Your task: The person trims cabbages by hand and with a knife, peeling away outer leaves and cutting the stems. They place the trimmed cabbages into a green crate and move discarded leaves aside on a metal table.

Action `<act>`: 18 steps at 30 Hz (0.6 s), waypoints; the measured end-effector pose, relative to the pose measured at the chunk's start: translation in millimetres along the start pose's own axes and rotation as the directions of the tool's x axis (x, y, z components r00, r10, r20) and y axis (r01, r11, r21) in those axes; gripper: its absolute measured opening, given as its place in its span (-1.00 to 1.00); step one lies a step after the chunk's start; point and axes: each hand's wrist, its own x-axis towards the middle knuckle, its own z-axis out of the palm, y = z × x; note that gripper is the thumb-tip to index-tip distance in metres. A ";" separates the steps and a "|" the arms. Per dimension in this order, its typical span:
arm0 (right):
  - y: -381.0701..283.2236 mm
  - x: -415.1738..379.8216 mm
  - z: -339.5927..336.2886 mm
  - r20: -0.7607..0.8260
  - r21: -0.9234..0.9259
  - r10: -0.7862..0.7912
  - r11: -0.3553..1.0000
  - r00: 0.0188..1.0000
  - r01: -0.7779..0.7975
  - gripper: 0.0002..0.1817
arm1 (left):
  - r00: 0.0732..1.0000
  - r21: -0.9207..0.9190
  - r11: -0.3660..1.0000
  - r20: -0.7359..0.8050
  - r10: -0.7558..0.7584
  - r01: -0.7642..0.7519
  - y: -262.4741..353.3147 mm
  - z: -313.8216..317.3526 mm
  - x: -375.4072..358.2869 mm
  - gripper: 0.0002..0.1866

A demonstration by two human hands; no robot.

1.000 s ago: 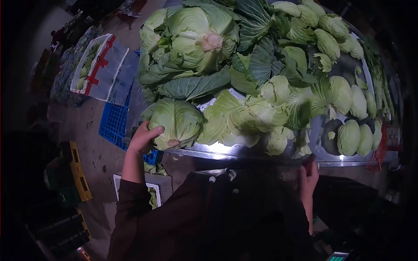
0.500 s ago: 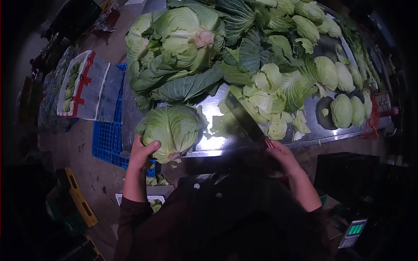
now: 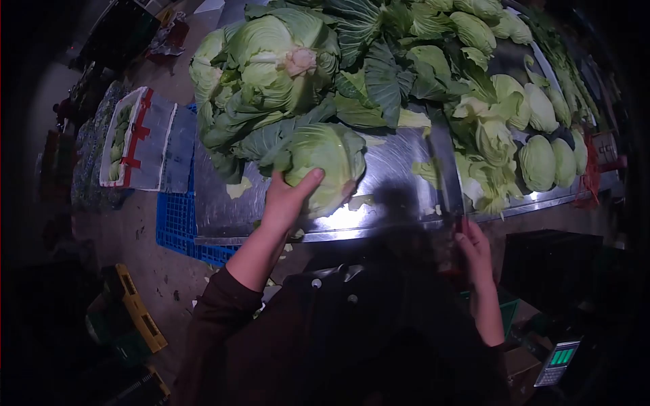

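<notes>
My left hand (image 3: 288, 203) is wrapped round the near-left side of a pale green cabbage (image 3: 325, 159), thumb on top. The cabbage rests on or just above the metal table, its cut stem turned to the right. In my right hand (image 3: 476, 247), closed round the handle, is a large kitchen knife (image 3: 449, 172). Its dark blade points away from me, beside a heap of loose cabbage leaves (image 3: 497, 139). Small leaf scraps (image 3: 426, 172) lie left of the blade.
Large untrimmed cabbages (image 3: 271, 61) with dark outer leaves are piled at the back left of the metal table (image 3: 399, 159). Several trimmed cabbages (image 3: 538, 162) sit at the right. A foam box (image 3: 122, 139) and a blue crate (image 3: 179, 220) stand to the left.
My left hand has carried the cabbage right and away from me, with its stem now turned right. The knife has moved right, and the loose leaves have shifted right with it.
</notes>
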 end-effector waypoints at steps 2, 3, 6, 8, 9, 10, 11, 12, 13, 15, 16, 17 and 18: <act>-4.8 4.8 30.9 0.067 -0.030 0.062 0.998 0.996 -0.060 -0.68 | 0.998 0.024 1.000 0.067 0.007 -0.009 6.6 10.4 3.8 -0.19; -7.2 8.3 40.4 0.127 -0.072 0.126 0.990 0.984 -0.118 -0.66 | 0.990 0.040 0.999 0.138 0.009 -0.014 10.4 14.3 3.6 -0.22; 4.0 34.1 51.5 0.330 -0.457 -0.033 0.869 0.943 0.191 -0.58 | 0.934 0.270 0.962 0.335 -0.125 0.031 32.2 22.0 -2.1 -0.27; 4.4 40.0 59.6 0.346 -0.485 -0.040 0.848 0.937 0.216 -0.56 | 0.934 0.515 0.857 0.309 -0.179 -0.006 19.1 21.9 -1.5 -0.27; 4.4 44.0 61.4 0.363 -0.515 -0.053 0.821 0.930 0.248 -0.53 | 0.938 0.509 0.860 0.317 -0.144 -0.040 17.3 26.5 -4.0 -0.23; 3.7 50.0 62.0 0.362 -0.514 -0.051 0.822 0.931 0.245 -0.53 | 0.940 0.501 0.862 0.325 -0.108 -0.075 17.0 29.0 -5.5 -0.20; 3.0 56.9 62.2 0.377 -0.536 -0.055 0.801 0.925 0.267 -0.53 | 0.939 0.503 0.861 0.325 -0.112 -0.072 20.9 28.3 -6.0 -0.20; 2.6 62.1 62.2 0.393 -0.557 -0.060 0.779 0.918 0.289 -0.53 | 0.923 0.458 0.888 0.321 -0.215 0.047 28.5 26.8 -6.4 -0.20; 2.7 65.9 61.8 0.393 -0.555 -0.059 0.780 0.918 0.288 -0.53 | 0.894 0.410 0.897 0.321 -0.312 0.166 34.2 25.7 -6.7 -0.20; 4.7 70.2 60.1 0.378 -0.655 -0.204 0.630 0.903 0.417 -0.54 | 0.909 0.442 0.885 0.292 -0.298 0.148 36.6 29.0 -8.8 -0.21; 1.6 68.8 57.8 0.374 -0.654 -0.204 0.633 0.905 0.414 -0.54 | 0.922 0.471 0.873 0.267 -0.279 0.128 36.5 31.9 -9.7 -0.22; -6.3 67.1 54.0 0.275 -0.693 -0.099 0.669 0.956 0.269 -0.55 | 0.922 0.473 0.873 0.272 -0.277 0.122 28.1 35.2 -7.7 -0.22; -11.9 65.2 52.1 0.173 -0.717 0.013 0.687 0.985 0.117 -0.56 | 0.932 0.257 0.954 0.285 -0.225 0.152 11.9 38.5 -5.8 -0.23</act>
